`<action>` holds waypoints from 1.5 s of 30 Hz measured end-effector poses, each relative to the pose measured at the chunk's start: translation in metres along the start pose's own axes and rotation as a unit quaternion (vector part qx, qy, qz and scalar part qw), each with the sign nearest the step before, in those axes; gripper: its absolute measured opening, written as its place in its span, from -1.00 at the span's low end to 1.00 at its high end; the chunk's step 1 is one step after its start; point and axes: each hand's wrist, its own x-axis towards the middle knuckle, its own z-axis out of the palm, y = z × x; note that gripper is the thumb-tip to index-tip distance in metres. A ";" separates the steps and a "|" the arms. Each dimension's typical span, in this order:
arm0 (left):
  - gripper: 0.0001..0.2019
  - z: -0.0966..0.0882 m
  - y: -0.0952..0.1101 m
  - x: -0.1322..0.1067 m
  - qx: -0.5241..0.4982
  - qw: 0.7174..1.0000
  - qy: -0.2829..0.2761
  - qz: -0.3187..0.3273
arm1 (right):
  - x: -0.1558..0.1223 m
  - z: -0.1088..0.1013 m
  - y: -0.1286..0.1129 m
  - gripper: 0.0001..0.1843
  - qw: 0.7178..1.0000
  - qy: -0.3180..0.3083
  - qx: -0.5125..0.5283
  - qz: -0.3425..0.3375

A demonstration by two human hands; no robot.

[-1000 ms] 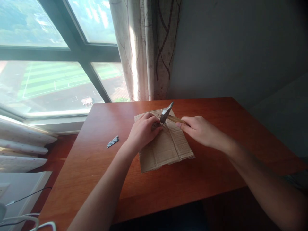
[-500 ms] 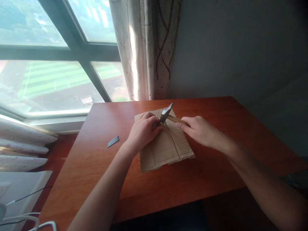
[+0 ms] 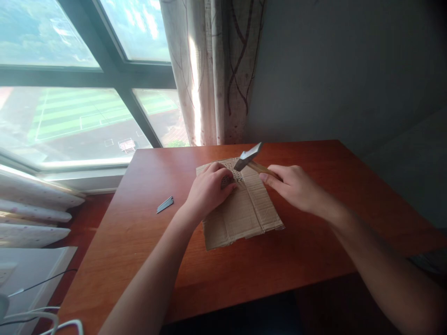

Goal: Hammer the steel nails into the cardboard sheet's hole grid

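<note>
My right hand is closed round the wooden handle of a hammer. Its metal head is raised above a sheet of cardboard on the table. On the cardboard's far part lies a flat piece full of small holes. My left hand lies over that piece, fingers curled along it and thumb bent round its near side, seemingly gripping it. Small dark marks or nail tips show by its right edge, too small to tell. Left of the cardboard, several nails lie side by side.
The reddish-brown wooden table reaches to the wall. A window and a patterned curtain stand behind it. White cables hang at the lower left, beside a white panel.
My right hand has lifted the hammer up and slightly right, off the holed piece. My left hand has stayed in its place; the nails on the table lie as before.
</note>
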 end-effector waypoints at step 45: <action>-0.74 -0.035 -0.072 -0.120 0.281 0.937 0.012 -0.206 | 0.013 0.034 0.044 -0.40 0.810 0.375 0.445 -0.069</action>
